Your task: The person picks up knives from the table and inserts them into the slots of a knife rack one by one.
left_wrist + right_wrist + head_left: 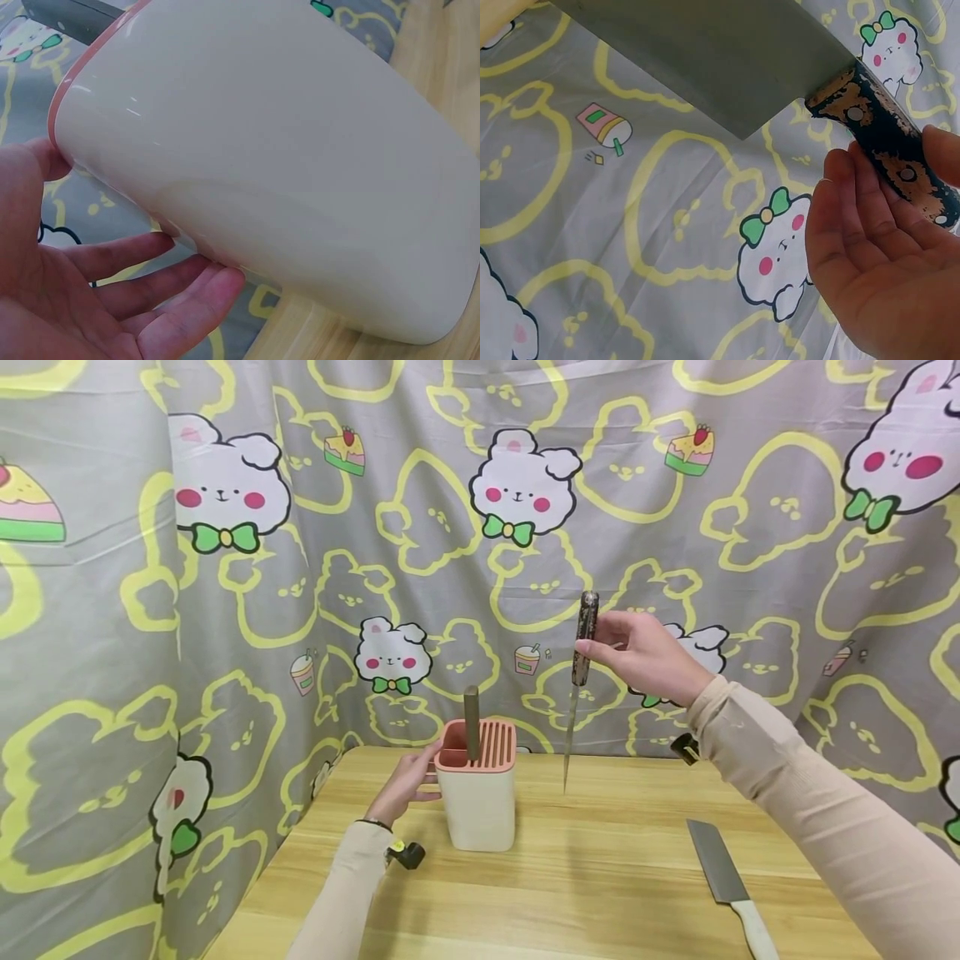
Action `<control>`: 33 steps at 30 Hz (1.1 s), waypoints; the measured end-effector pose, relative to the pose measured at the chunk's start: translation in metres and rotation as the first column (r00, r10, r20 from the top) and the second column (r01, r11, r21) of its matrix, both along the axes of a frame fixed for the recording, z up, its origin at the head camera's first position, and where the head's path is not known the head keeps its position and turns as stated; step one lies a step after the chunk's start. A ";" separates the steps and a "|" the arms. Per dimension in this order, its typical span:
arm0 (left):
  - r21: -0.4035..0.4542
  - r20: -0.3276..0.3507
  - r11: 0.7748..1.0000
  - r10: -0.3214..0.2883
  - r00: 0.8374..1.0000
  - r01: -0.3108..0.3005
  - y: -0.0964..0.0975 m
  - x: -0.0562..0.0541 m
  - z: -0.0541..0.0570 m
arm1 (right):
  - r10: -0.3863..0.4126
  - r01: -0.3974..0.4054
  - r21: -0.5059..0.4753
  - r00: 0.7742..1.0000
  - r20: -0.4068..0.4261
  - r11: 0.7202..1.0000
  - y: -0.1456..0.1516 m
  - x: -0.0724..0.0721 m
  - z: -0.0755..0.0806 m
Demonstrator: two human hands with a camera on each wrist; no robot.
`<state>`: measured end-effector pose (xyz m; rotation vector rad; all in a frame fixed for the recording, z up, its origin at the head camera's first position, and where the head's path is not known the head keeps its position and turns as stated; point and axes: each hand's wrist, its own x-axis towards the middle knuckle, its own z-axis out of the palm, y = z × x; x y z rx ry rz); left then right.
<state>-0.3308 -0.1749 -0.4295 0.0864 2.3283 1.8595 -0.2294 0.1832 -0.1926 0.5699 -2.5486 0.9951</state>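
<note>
Saw nearest a white-handled cleaver [722,872] lying flat on the wooden table [615,852], toward the right. Beyond it, rested the left hand [405,787] with loose fingers against the side of a cream holder [482,814], with a dark handle [471,722] upright inside. Gripped a second cleaver [581,672] by its mottled handle in the right hand [645,653], blade downward, right of the holder. Noticed a rabbit-patterned curtain [420,410] behind.

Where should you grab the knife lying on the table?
Probably by its white handle, from above on the near side. The handle lies toward the viewer, while the broad, flat blade points away, so fingers can stay off it.
</note>
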 end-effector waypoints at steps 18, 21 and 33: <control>-0.006 -0.007 1.000 0.004 1.000 -0.004 0.000 0.003 0.001 | 0.028 -0.027 -0.046 1.000 0.005 0.999 -0.023 -0.013 0.015; -0.008 -0.005 1.000 0.004 1.000 -0.005 0.000 0.003 0.000 | 0.046 -0.046 -0.050 0.999 -0.002 0.998 -0.029 -0.015 0.017; 0.002 -0.007 1.000 -0.016 1.000 0.016 -0.002 0.002 0.002 | 0.113 -0.115 -0.086 0.993 -0.031 0.990 -0.050 -0.024 0.018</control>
